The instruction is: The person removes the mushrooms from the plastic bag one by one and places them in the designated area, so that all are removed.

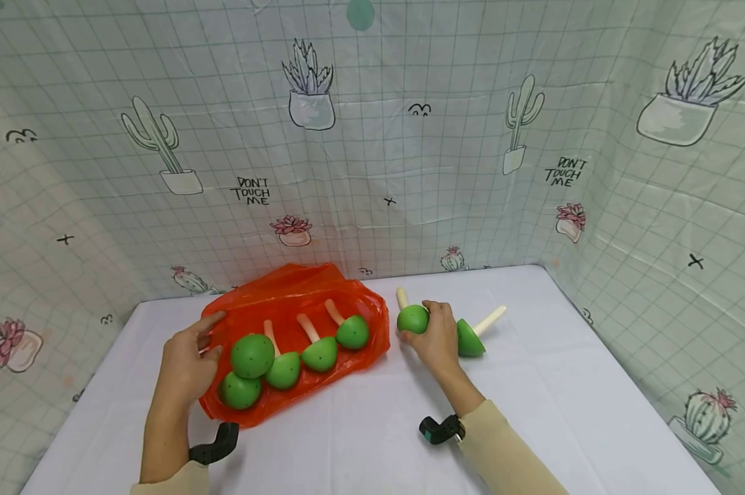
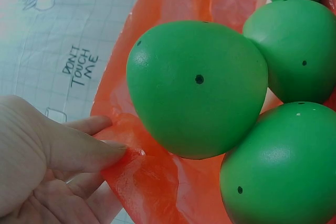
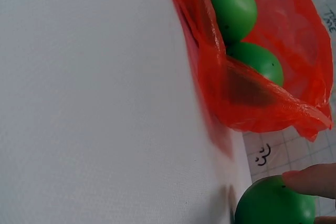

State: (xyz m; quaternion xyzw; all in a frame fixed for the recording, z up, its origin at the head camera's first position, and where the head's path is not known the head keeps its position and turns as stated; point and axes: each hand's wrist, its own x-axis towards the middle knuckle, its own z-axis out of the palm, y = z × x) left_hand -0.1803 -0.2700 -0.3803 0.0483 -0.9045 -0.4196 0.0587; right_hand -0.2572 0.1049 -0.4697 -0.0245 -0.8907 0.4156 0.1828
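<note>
A red plastic bag (image 1: 285,295) lies spread on the table, holding several green-capped toy mushrooms with pale stems; one cap (image 1: 252,355) sits on top of the others at the left. My left hand (image 1: 186,364) pinches the bag's left edge between thumb and fingers, seen close in the left wrist view beside a dotted green cap (image 2: 197,87). To the right of the bag, my right hand (image 1: 437,338) grips a green mushroom (image 1: 413,319) by its cap, its stem pointing away. In the right wrist view a finger lies on this mushroom's cap (image 3: 273,203).
Another green mushroom (image 1: 469,339) lies on its side just right of my right hand, stem toward the back right. A white cloth covers the table (image 1: 360,440). Behind and at both sides hangs a gridded curtain (image 1: 372,158) printed with potted plants.
</note>
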